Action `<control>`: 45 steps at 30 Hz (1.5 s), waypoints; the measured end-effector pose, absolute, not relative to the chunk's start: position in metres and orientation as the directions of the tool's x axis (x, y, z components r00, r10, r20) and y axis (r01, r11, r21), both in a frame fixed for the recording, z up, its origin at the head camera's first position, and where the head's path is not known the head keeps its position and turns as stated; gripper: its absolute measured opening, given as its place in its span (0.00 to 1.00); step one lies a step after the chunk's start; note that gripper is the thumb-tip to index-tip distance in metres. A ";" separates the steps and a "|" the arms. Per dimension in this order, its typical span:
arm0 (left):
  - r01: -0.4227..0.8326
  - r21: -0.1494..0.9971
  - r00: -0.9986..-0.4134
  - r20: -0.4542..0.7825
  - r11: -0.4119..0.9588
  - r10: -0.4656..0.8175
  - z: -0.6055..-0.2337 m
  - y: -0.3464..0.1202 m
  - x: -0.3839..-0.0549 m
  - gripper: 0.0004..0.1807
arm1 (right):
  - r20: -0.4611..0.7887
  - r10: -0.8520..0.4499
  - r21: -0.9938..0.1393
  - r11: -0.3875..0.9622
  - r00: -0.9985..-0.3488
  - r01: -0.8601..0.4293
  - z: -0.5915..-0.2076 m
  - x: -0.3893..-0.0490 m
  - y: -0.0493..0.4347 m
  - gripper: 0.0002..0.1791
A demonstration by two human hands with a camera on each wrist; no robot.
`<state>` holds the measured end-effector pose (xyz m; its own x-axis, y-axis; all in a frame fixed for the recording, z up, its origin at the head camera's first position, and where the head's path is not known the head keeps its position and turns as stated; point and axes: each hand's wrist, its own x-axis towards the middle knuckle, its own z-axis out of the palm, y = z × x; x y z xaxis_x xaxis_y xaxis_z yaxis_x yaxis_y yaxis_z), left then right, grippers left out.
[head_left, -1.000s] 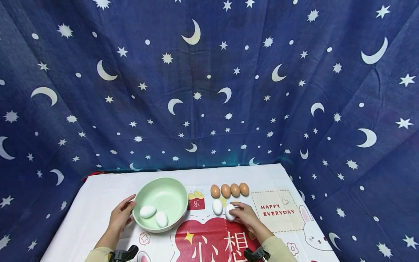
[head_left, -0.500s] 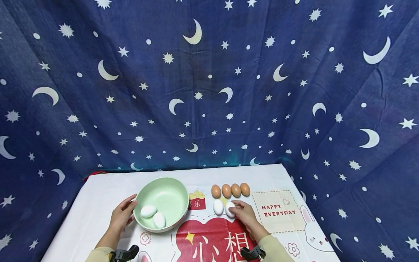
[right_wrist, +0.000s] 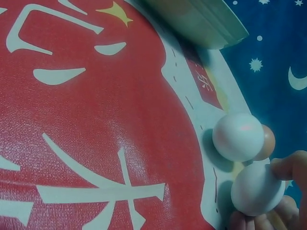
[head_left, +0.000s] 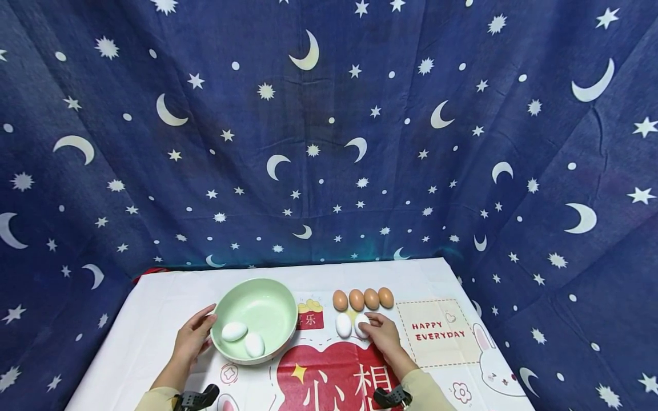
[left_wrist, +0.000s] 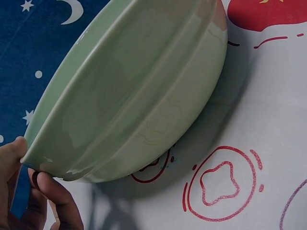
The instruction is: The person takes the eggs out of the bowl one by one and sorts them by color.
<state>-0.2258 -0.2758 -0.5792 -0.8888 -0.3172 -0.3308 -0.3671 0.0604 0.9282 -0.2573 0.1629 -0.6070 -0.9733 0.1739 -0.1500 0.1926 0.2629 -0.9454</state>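
Note:
In the head view a light green bowl [head_left: 288,337] stands at the left of the table with two white eggs [head_left: 234,331] inside. My left hand [head_left: 191,337] grips its left rim; in the left wrist view the thumb [left_wrist: 13,152] is at the rim and the other fingers are below. On the right, my right hand [head_left: 384,337] holds a white egg [head_left: 361,324] between thumb and fingers, down by the tablecloth. Another white egg [head_left: 343,325] lies just left of it. Behind them is a row of several brown eggs [head_left: 356,299].
A white tablecloth [head_left: 421,274] with red print and Chinese characters covers the table. A printed square reading "HAPPY EVERYDAY" [head_left: 437,334] is right of the eggs. A dark blue curtain [head_left: 329,171] with moons and stars hangs behind and at both sides.
My right hand has moved the white egg slightly away from me, level with the other white egg. One egg in the bowl has rocked a little. The left hand stays on the rim.

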 end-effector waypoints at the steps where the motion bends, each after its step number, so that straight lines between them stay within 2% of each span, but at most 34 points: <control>1: -0.366 0.929 -0.890 -0.331 0.059 -0.314 -0.578 -0.275 -0.225 0.32 | -0.148 0.177 -0.946 0.263 -0.973 0.191 -0.607 -0.258 0.162 0.24; 32: -0.368 0.924 -0.892 -0.319 0.101 -0.321 -0.580 -0.275 -0.226 0.29 | -0.094 0.190 -0.910 0.381 -0.977 0.161 -0.608 -0.260 0.161 0.26; 45: -0.372 0.923 -0.892 -0.325 0.101 -0.315 -0.579 -0.276 -0.224 0.29 | -0.108 0.183 -0.916 0.365 -0.977 0.170 -0.609 -0.261 0.161 0.27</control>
